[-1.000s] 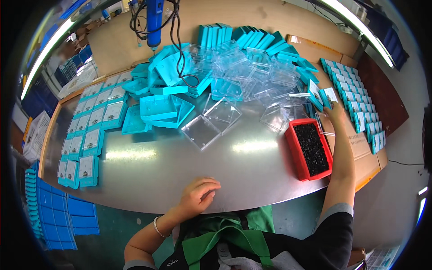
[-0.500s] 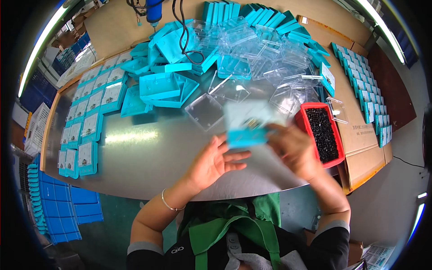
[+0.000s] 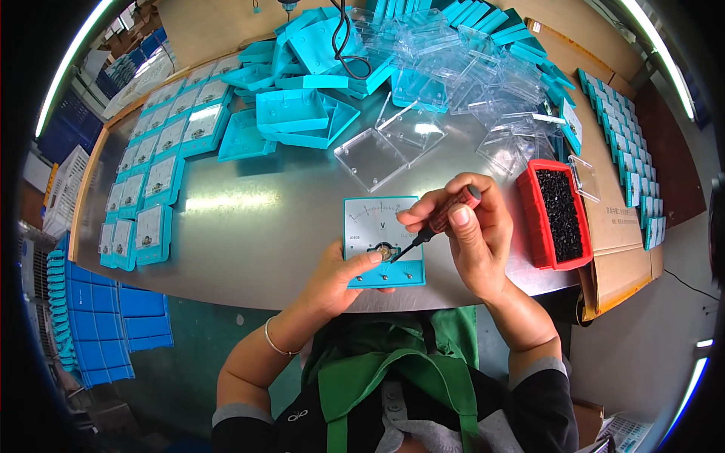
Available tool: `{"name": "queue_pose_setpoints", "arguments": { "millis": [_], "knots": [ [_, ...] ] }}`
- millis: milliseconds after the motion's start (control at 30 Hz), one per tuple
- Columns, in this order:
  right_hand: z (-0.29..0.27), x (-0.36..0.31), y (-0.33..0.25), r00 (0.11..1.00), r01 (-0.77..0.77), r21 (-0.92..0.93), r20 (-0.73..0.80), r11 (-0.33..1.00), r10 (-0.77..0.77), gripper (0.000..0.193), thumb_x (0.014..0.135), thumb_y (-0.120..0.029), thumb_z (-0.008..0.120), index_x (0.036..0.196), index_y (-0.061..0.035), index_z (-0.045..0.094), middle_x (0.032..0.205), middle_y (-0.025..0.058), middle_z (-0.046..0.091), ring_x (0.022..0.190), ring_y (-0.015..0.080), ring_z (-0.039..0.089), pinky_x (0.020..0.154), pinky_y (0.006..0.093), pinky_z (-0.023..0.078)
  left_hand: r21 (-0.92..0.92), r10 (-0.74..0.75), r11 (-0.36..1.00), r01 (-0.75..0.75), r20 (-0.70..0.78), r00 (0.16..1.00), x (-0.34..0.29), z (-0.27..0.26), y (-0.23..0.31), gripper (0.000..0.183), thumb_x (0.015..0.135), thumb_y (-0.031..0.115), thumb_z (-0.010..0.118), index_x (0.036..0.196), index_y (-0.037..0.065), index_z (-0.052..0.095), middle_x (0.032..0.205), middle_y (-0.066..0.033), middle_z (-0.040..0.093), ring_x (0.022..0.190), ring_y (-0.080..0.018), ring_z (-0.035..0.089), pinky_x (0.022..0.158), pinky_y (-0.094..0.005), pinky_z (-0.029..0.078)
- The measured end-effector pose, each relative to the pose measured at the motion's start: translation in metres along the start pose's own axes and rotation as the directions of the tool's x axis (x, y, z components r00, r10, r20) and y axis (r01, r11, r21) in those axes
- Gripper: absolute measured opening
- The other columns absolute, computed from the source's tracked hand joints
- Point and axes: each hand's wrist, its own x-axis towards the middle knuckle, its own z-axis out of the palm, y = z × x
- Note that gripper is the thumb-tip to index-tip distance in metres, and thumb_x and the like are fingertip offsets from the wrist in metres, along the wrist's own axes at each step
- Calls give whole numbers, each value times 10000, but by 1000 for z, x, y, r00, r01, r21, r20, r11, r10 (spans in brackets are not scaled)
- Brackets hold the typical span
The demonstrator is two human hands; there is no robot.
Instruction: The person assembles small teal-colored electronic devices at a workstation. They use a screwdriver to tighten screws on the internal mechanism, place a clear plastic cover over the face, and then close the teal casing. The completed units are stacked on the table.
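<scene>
Near table edge (image 3: 226, 297), meter (image 3: 366, 230) well apart from red bin (image 3: 533, 223)

I grip my screwdriver (image 3: 444, 217) by ridged plastic and hold a meter (image 3: 365, 228), smooth and plastic-cased. The tabletop (image 3: 279, 234) is glossy metal, the far covers (image 3: 424, 59) shiny clear plastic, the right-hand cardboard (image 3: 615, 249) matt.

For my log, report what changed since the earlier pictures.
The right hand brought a square turquoise-and-white dial meter leftward, released it and now holds a red-and-black screwdriver. The left hand, empty before, grips the meter. The rectangular red plastic bin stayed put.
</scene>
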Motion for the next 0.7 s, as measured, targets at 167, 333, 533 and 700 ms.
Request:
{"name": "queue_pose_setpoints", "arguments": {
  "millis": [167,333,533,700],
  "knots": [
    [-2,-4,1,999,50,14,-4,999,-50,265,987,-213,462,1137,-6,391,971,178,615,932,240,647,760,320,521,-19,-67,997,69,92,993,2,1,-2,411,842,148,634,1183,-17,476,1071,-127,595,860,-231,644,637,-372,579],
    [-16,-11,3,994,-100,-49,-41,994,98,302,971,-259,493,1115,-8,404,924,208,614,867,298,667,743,391,552,135,-64,990,48,123,990,0,10,-6,383,844,137,631,1164,-27,498,1041,-110,599,852,-196,633,648,-351,572],
    [-24,-1,18,922,-311,342,-119,887,369,240,971,-202,490,1110,-14,437,930,170,618,826,270,664,754,363,548,445,99,887,-123,79,992,-4,0,-14,386,854,125,621,1173,-53,492,1035,-122,608,873,-191,620,679,-349,570],
    [-41,47,31,967,-210,-94,-169,973,193,117,885,-101,543,959,-12,556,929,116,619,720,205,601,671,318,493,287,280,928,-237,-118,953,-14,-20,1,408,830,89,615,1180,-62,471,1027,-168,616,841,-246,658,635,-367,588]
  ]
}}
